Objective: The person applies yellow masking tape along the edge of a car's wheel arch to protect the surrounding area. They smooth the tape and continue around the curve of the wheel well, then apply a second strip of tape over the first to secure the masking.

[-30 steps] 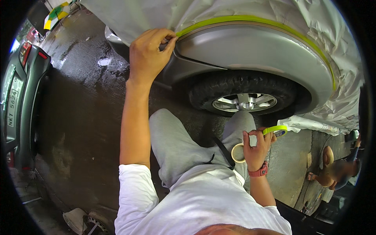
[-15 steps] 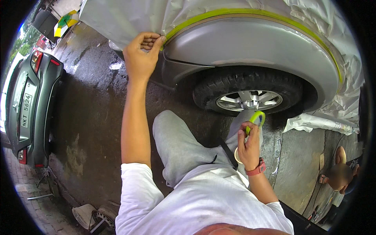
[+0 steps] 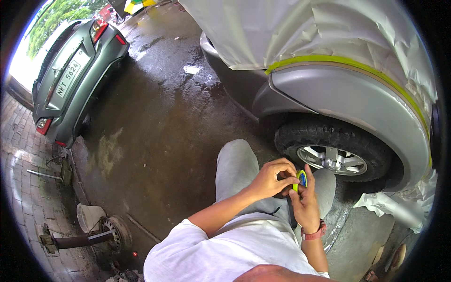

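head: lime tape roll (image 3: 302, 179) in right hand (image 3: 306, 207), left hand (image 3: 276, 178) at rim

A wet, dark brown-grey concrete floor (image 3: 155, 145) spans the middle, its far part shining with pale daylight; grey brick paving (image 3: 23, 164) lies left, leafy green trees (image 3: 61, 23) far left.

A wet, dark concrete floor (image 3: 155, 127) carries a parked grey car (image 3: 82, 82), the black tyre (image 3: 324, 134) of a silver vehicle (image 3: 347, 89), and a pale bucket (image 3: 88, 216) beside a wheel rim (image 3: 120, 235).
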